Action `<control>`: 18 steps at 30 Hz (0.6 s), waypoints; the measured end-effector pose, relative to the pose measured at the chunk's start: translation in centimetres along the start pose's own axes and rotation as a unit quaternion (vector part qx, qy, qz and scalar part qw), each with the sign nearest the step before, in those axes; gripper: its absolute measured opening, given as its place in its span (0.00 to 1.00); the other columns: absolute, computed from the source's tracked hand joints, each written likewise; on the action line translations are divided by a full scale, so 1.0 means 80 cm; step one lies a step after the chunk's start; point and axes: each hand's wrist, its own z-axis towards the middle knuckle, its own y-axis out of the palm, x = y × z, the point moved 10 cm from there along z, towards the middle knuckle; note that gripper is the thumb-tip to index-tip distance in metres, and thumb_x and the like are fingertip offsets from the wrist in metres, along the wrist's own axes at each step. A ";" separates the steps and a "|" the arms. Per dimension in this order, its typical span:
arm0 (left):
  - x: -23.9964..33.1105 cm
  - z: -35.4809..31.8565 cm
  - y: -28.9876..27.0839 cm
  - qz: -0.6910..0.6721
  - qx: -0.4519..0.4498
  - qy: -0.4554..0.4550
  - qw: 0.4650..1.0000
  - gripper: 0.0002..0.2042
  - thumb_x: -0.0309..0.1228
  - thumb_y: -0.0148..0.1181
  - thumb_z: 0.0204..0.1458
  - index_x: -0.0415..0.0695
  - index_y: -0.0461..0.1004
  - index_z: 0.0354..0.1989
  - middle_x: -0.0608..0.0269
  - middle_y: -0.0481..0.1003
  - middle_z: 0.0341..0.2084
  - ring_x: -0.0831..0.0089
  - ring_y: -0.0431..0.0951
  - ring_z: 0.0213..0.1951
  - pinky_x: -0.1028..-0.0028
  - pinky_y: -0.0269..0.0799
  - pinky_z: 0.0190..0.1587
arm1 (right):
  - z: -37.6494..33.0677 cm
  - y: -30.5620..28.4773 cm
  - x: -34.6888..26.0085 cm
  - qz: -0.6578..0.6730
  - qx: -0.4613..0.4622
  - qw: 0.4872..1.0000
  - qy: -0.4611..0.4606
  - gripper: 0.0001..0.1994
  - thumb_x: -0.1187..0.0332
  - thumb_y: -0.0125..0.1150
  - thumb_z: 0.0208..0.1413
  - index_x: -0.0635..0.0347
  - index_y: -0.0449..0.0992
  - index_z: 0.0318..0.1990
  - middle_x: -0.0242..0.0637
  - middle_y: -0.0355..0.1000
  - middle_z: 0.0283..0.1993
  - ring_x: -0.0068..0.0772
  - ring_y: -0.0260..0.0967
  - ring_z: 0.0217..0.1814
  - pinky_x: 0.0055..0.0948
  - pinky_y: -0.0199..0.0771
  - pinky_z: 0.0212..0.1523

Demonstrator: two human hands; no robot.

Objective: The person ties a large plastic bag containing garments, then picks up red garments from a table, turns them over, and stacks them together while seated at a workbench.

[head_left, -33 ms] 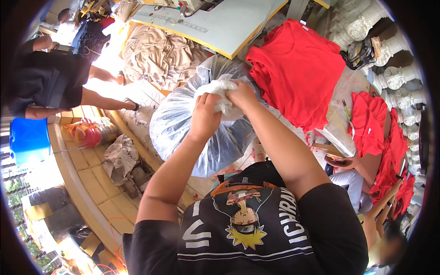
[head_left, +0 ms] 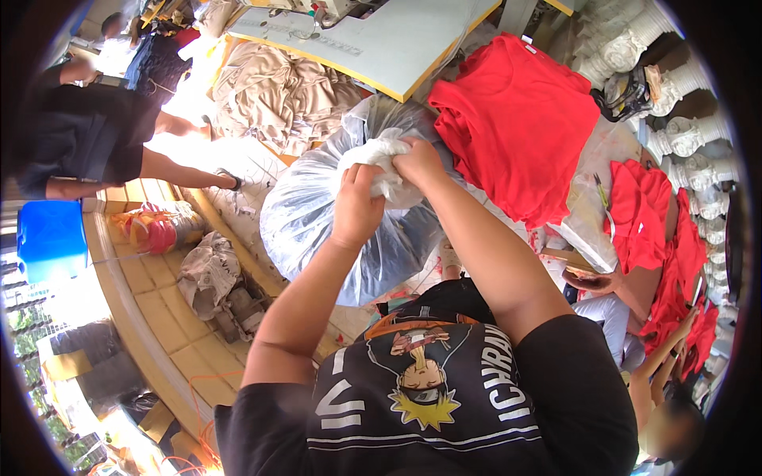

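A large clear plastic bag (head_left: 317, 210), filled with something dark bluish, stands on the floor in front of me. Its mouth is gathered into a bunched, whitish twist at the top. My left hand (head_left: 355, 205) has its fingers curled round the near left side of this twist. On the right side of the same twist, my right hand (head_left: 418, 163) pinches the plastic. Both hands are closed and close together, and their palms hide part of the plastic. What exactly lies inside the bag cannot be made out.
Red garments (head_left: 516, 127) are heaped right of the bag; beige cloth (head_left: 278, 91) is piled behind it. A grey sewing-machine table (head_left: 381, 47) has its corner just beyond. Another person (head_left: 95, 139) stands at the left, near a blue bin (head_left: 51, 238). White balusters (head_left: 690, 131) line the right.
Almost nothing differs. Both hands keep their hold on the bag's twisted top, and my left forearm has shifted very slightly to the right.
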 end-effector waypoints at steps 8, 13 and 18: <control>-0.137 -0.028 -0.046 -0.076 0.125 -0.123 0.982 0.11 0.23 0.52 0.45 0.41 0.69 0.39 0.53 0.71 0.37 0.53 0.68 0.44 0.60 0.58 0.51 | -0.061 0.090 0.000 0.485 -0.256 0.828 0.115 0.22 0.82 0.50 0.37 0.69 0.70 0.47 0.45 0.72 0.43 0.40 0.73 0.44 0.35 0.73 0.47; -0.157 -0.030 -0.038 -0.093 0.078 -0.113 0.986 0.19 0.27 0.56 0.45 0.38 0.65 0.48 0.51 0.69 0.42 0.51 0.67 0.48 0.61 0.57 0.54 | -0.070 0.118 -0.025 0.551 -0.385 0.731 0.117 0.24 0.77 0.52 0.37 0.67 0.68 0.49 0.45 0.72 0.44 0.39 0.72 0.46 0.36 0.72 0.49; 0.031 0.003 -0.101 -0.023 0.031 0.043 0.998 0.31 0.35 0.70 0.33 0.44 0.66 0.50 0.54 0.63 0.50 0.52 0.61 0.54 0.57 0.53 0.57 | -0.071 0.104 -0.027 0.563 -0.384 0.721 0.126 0.26 0.76 0.52 0.36 0.65 0.67 0.50 0.45 0.71 0.45 0.39 0.71 0.47 0.36 0.71 0.51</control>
